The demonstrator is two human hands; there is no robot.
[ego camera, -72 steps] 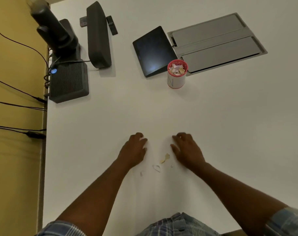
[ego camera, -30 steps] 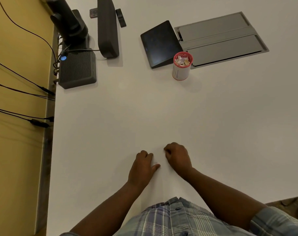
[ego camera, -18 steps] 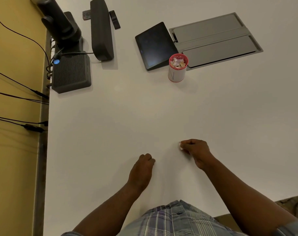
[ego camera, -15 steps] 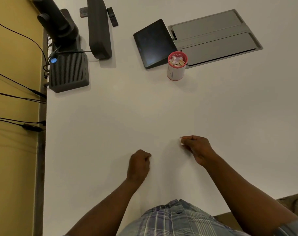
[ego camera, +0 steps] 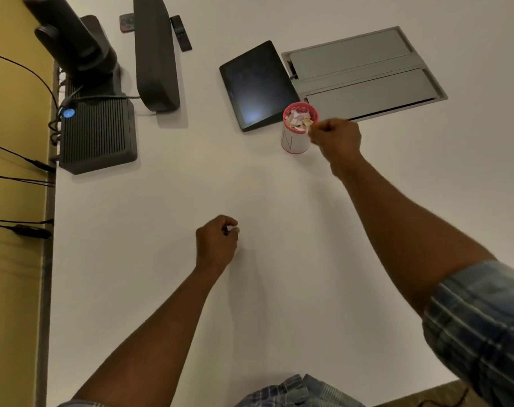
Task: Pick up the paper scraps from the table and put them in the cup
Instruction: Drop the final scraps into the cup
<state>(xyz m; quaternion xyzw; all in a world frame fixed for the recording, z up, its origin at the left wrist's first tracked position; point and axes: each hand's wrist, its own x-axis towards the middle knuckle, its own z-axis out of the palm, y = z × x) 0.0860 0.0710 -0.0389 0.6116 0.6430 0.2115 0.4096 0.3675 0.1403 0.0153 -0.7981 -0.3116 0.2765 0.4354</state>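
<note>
A white cup [ego camera: 292,141] with a red rim stands on the white table [ego camera: 191,186], filled near the top with paper scraps [ego camera: 299,120]. My right hand [ego camera: 336,139] is stretched out to the cup's right side, its pinched fingertips at the rim, holding a small scrap. My left hand [ego camera: 216,243] rests closed on the table nearer me, with a bit of white paper [ego camera: 230,229] showing between its fingertips. No loose scraps show on the table surface.
A dark tablet [ego camera: 255,83] leans just behind the cup, beside a grey recessed cable hatch [ego camera: 364,73]. At the far left stand a ribbed black box [ego camera: 98,133], a camera [ego camera: 73,45], a speaker bar [ego camera: 156,51] and a remote [ego camera: 181,32]. Cables hang over the left edge.
My right hand has travelled from near the table's front up to the cup's rim. My left hand has moved slightly forward and stays closed. The loose scraps seen earlier are gone from the table.
</note>
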